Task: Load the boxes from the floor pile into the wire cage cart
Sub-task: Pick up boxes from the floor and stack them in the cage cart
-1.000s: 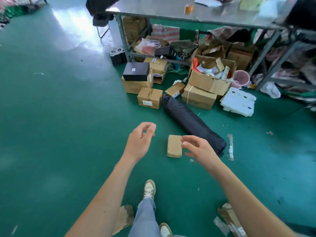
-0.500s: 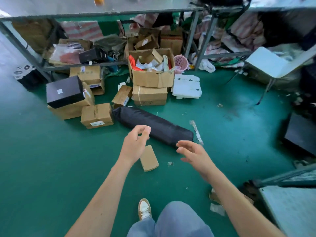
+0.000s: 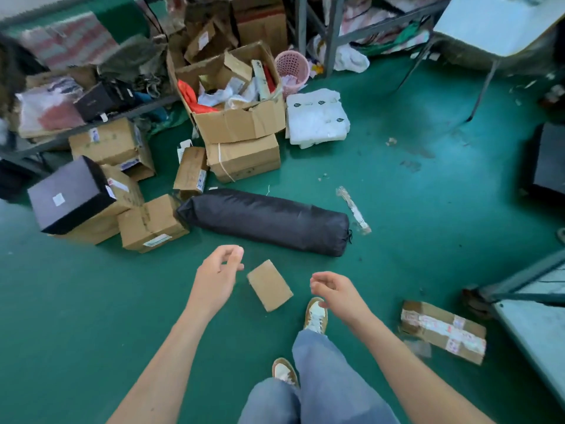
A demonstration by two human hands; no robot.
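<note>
A small flat cardboard box (image 3: 269,285) lies alone on the green floor between my hands. My left hand (image 3: 217,275) hovers just left of it, fingers loosely curled, holding nothing. My right hand (image 3: 333,289) hangs just right of it, also loosely curled and empty. Behind lies the floor pile: a brown box (image 3: 151,224), a black box (image 3: 65,194) on top of a brown one, a tied box (image 3: 244,157) under an open box of rubbish (image 3: 232,99). A taped box (image 3: 443,330) lies at the right. No wire cage cart is clearly in view.
A long black bag (image 3: 266,220) lies across the floor behind the small box. White foam (image 3: 316,117) and a pink basket (image 3: 290,67) sit near the metal table legs (image 3: 331,32). A grey platform edge (image 3: 532,325) is at the right. My feet (image 3: 315,313) stand near the box.
The view has swung right and moved closer to the pile. Both hands have dropped lower on either side of the small box; they still hold nothing.
</note>
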